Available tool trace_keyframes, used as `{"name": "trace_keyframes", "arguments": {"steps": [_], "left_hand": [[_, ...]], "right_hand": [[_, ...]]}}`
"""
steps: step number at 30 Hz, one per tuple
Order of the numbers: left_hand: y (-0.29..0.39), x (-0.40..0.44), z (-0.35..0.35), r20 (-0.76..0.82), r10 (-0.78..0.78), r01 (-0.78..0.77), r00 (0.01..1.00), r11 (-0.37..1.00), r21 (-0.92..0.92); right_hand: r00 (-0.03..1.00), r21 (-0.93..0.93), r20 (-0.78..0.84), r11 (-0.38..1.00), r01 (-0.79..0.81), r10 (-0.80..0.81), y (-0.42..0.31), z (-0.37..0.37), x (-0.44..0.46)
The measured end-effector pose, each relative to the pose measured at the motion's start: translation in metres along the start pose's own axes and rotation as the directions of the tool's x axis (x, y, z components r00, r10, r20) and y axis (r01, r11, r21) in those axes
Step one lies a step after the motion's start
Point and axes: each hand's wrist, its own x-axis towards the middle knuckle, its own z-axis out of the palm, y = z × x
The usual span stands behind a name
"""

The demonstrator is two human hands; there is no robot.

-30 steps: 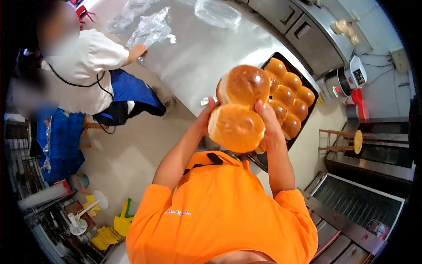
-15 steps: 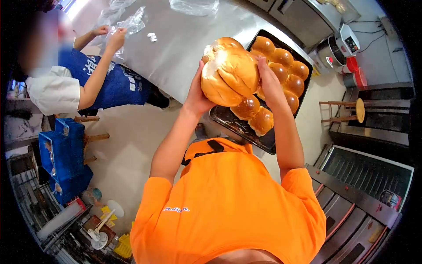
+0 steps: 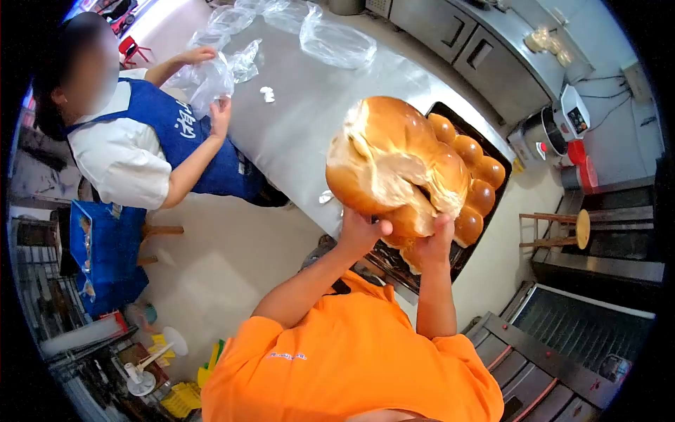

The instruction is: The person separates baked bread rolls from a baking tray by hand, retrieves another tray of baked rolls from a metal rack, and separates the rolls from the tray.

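Note:
A large joined cluster of glossy golden bread buns (image 3: pixel 401 133) is held up in front of me, its pale torn side facing me. My left hand (image 3: pixel 362 231) grips it from below at the left, thumb pointing right. At the lower right, my right hand (image 3: pixel 437 240) is closed on the same buns, most of its fingers hidden behind them. Behind and beneath is a black baking tray (image 3: pixel 508 149) with several more shiny buns (image 3: pixel 485 171), partly covered by the held piece.
Across the steel table (image 3: pixel 281 133), a person in a blue apron (image 3: pixel 165 133) handles a clear plastic bag (image 3: pixel 211 81). More clear bags (image 3: pixel 337 43) lie at the table's far end. Blue crates (image 3: pixel 105 246) stand at left, a wooden stool (image 3: pixel 582 229) at right.
The held buns have turned so the torn side shows, and my hands have come closer together beneath them. The co-worker's hands have shifted on the plastic bag.

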Motion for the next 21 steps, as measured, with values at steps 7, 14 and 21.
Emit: {"name": "trace_keyframes", "arguments": {"steps": [7,14,21], "left_hand": [[0.012,0.046,-0.026,-0.05,-0.214,0.218,0.976,0.972,0.088],[0.018,0.169,-0.073,0.097,-0.08,0.051,0.992,0.961,0.274],[0.069,0.361,-0.103,0.059,0.26,-0.266,0.964,0.95,0.164]], "right_hand": [[0.992,0.345,0.05,0.93,-0.123,0.113,0.022,0.028,0.061],[0.989,0.553,-0.006,0.824,-0.122,0.15,0.092,0.062,0.199],[0.995,0.413,0.046,0.905,-0.102,0.091,0.104,0.12,0.375]]}}
